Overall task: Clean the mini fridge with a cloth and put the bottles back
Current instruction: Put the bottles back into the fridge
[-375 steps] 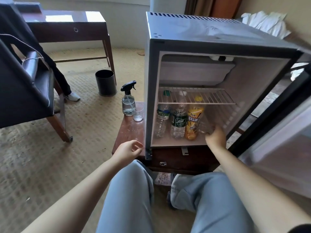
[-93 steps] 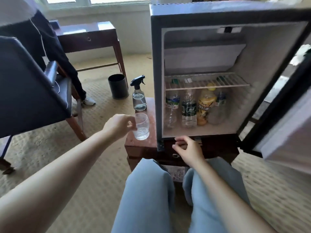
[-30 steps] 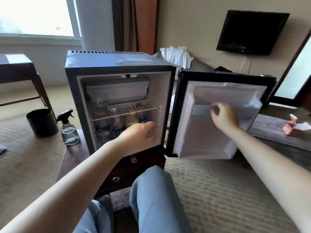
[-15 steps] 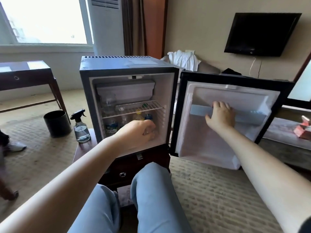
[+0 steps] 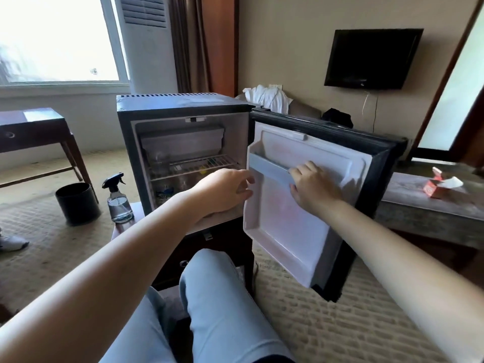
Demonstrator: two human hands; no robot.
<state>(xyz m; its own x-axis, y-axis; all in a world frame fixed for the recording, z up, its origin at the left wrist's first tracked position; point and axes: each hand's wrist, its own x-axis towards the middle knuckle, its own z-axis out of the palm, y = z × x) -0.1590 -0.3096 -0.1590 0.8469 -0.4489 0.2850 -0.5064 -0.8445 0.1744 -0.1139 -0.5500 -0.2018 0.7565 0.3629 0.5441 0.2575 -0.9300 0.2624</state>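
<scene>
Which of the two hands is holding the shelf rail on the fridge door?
The right hand grips the rail; the left hand hangs empty before the open fridge.

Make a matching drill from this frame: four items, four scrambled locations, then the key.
Items
1. spray bottle
2. black bin
3. right hand
4. TV

Places
A. mounted on the wall
B. gripping the door shelf rail
C. on the carpet
D. on the low table, left of the fridge

Pairs: 1-D, 2-C, 3-B, 4-A
</scene>
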